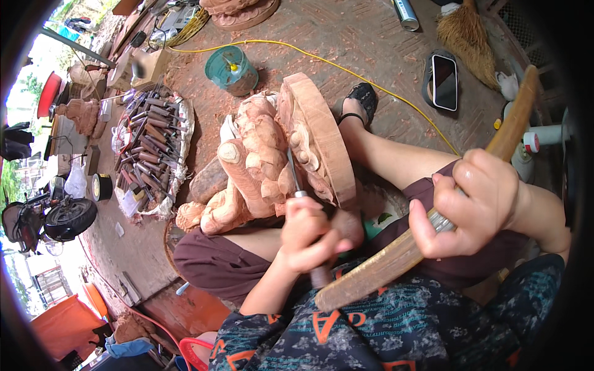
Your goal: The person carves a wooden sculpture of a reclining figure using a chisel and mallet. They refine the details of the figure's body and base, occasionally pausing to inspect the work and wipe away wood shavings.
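A reddish wood carving [257, 133] with rounded figures and a thick round base lies tilted against my legs. My left hand [309, 235] is wrapped round a chisel [295, 174], its thin metal blade pointing away from me into the carved shapes beside the base. Gripped in my right hand [473, 201] is a long, curved wooden mallet [371, 276], slanting from upper right to lower left. The mallet's lower end is at the butt of the chisel handle; whether they touch I cannot tell.
Many chisels lie on a pale sack [181, 154] to the left. Beyond the carving stands a teal bucket [230, 71]. A yellow cord [322, 59] crosses the floor. On the right are a phone [444, 82], a broom [469, 40] and a can [406, 15].
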### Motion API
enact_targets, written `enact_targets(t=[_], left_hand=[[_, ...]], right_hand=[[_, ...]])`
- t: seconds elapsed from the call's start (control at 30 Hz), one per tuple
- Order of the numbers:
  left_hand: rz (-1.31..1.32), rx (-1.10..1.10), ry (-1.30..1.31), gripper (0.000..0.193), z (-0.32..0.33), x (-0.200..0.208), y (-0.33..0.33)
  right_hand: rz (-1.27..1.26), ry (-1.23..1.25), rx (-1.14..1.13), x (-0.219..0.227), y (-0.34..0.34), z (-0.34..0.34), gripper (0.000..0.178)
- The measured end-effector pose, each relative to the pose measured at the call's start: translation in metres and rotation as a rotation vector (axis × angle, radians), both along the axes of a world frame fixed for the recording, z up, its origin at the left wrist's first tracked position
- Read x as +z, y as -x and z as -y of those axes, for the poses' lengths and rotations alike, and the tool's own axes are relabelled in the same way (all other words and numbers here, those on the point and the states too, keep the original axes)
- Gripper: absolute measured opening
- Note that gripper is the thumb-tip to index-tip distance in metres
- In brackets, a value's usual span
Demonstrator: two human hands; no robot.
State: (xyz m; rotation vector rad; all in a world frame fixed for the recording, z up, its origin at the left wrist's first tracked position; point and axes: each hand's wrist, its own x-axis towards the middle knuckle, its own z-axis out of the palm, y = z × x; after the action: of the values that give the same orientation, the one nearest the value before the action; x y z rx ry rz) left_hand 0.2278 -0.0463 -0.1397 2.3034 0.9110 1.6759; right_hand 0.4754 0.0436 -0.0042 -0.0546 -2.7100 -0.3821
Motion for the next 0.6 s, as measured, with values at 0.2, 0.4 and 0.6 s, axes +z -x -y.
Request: enact_targets(t=[0.2, 0.4, 0.6], left_hand=[[0.008, -0.007, 0.033, 0.029, 0.013, 0.026, 0.018], [0.106, 0.01, 0.108, 0.017, 0.011, 0.015, 0.004], [0.095, 0.02, 0.077, 0.017, 0.008, 0.011, 0.005]], right_hand=[[-0.096, 0.053, 0.038, -0.003, 0.005, -0.003, 0.036], [-0.103, 0.099, 0.031, -0.002, 0.012, 0.002, 0.036], [-0.138, 0.173, 0.062, -0.002, 0.018, 0.005, 0.038]])
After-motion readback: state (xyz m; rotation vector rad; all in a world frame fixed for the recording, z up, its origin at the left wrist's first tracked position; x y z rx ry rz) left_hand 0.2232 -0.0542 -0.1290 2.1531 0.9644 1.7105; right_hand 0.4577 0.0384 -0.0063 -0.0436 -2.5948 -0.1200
